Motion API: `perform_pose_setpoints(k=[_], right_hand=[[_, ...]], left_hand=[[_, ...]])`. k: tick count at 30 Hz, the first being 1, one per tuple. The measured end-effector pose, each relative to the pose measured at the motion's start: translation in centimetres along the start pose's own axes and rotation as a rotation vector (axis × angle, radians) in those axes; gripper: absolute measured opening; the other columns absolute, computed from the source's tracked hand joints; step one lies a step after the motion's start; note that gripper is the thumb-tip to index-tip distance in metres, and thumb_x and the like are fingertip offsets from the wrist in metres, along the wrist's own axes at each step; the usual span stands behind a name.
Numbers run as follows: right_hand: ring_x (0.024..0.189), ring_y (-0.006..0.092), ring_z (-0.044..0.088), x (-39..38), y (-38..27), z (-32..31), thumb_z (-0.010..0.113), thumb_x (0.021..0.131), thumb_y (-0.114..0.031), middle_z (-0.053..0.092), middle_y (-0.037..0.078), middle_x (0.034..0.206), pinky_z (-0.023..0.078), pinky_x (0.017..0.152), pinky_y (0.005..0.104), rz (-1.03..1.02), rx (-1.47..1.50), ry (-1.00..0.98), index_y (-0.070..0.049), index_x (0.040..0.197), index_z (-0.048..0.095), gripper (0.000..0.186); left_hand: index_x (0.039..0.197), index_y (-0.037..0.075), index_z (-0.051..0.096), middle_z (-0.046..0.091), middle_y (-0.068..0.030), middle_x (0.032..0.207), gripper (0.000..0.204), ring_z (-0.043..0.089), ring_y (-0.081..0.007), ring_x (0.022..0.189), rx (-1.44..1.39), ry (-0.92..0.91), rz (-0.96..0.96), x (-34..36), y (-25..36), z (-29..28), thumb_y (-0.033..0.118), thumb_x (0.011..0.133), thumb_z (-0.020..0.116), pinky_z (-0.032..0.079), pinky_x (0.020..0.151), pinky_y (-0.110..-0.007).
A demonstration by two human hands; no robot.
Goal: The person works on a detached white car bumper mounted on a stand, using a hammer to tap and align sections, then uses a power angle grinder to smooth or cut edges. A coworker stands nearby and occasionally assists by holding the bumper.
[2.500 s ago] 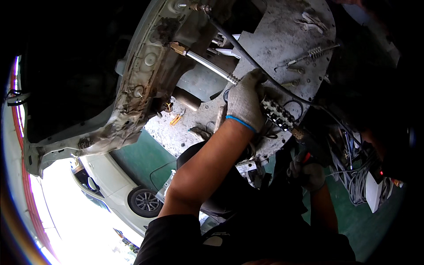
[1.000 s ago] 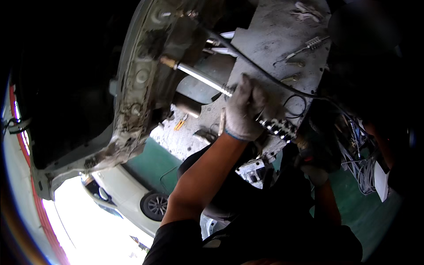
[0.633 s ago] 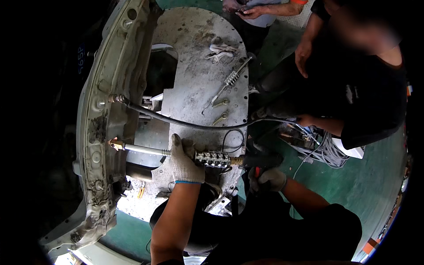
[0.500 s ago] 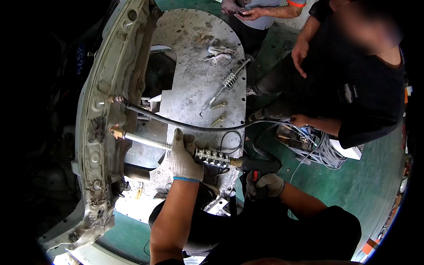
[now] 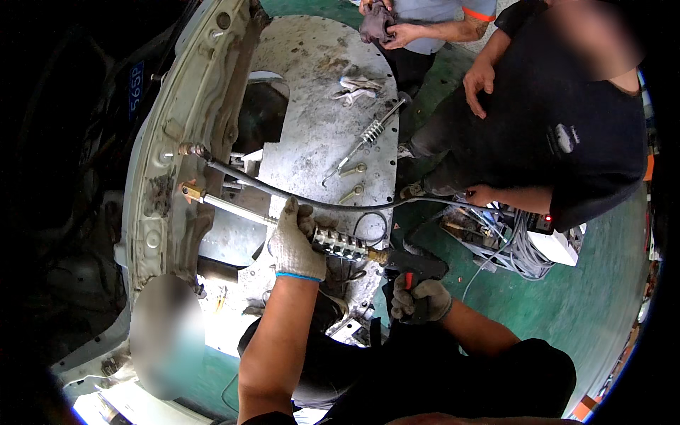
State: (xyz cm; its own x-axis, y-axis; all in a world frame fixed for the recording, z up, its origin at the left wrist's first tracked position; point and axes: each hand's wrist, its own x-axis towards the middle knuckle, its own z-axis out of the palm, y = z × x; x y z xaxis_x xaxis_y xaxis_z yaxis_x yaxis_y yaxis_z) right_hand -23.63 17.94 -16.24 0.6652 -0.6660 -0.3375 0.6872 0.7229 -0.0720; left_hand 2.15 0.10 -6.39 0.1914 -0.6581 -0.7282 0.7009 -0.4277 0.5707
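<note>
A long slide-hammer dent puller (image 5: 348, 246) reaches from my right hand leftward to a beige metal car body panel (image 5: 159, 205). Its brass tip (image 5: 191, 190) is at the panel; whether it is fixed there is hard to tell. My left hand (image 5: 296, 244), in a pale knit glove with a blue cuff, wraps around the shaft just left of the ribbed metal weight. My right hand (image 5: 423, 299), also gloved, is closed on the black pistol grip, beside its red trigger (image 5: 409, 281). A black cable (image 5: 297, 200) runs above the puller to a clamp on the panel (image 5: 195, 150).
On the grey metal platform (image 5: 312, 106) lie a hooked spring puller (image 5: 370, 133), white gloves (image 5: 355, 90) and two small metal pieces. A person in black stands at right near a cable-filled cart (image 5: 520, 244). Another person's hands hold a dark cloth (image 5: 376, 21).
The view has shifted slightly. Both my hands keep their holds, with the puller still against the panel region. A red light now shows on the cart's box, and the far person's cloth is lower.
</note>
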Motion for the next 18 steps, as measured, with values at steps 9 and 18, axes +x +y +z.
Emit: perform_pose_setpoints(k=[9, 18], right_hand=[[0.071, 0.0237, 0.06, -0.8, 0.3, 0.4, 0.067, 0.083, -0.02, 0.062, 0.008, 0.081, 0.051, 0.083, 0.0463, 0.033, 0.084, 0.011, -0.006, 0.105, 0.066, 0.026], [0.07, 0.0219, 0.058, -1.0, 0.1, 0.4, 0.068, 0.083, -0.023, 0.059, 0.005, 0.078, 0.048, 0.084, 0.0431, 0.109, 0.119, 0.034, -0.005, 0.096, 0.063, 0.023]], left_hand=[[0.093, 0.005, 0.059, 0.047, -0.0028, 0.063, 0.031, 0.059, -0.0239, 0.06, 0.026, 0.051, -0.01, -2.1, -0.3, 1.1, 0.034, 0.103, 0.063, 0.054, 0.064, -0.043], [0.095, 0.005, 0.06, 0.048, -0.002, 0.063, 0.03, 0.061, -0.0238, 0.064, -0.004, 0.039, -0.002, -1.4, -0.9, 0.3, 0.034, 0.104, 0.062, 0.051, 0.065, -0.039]])
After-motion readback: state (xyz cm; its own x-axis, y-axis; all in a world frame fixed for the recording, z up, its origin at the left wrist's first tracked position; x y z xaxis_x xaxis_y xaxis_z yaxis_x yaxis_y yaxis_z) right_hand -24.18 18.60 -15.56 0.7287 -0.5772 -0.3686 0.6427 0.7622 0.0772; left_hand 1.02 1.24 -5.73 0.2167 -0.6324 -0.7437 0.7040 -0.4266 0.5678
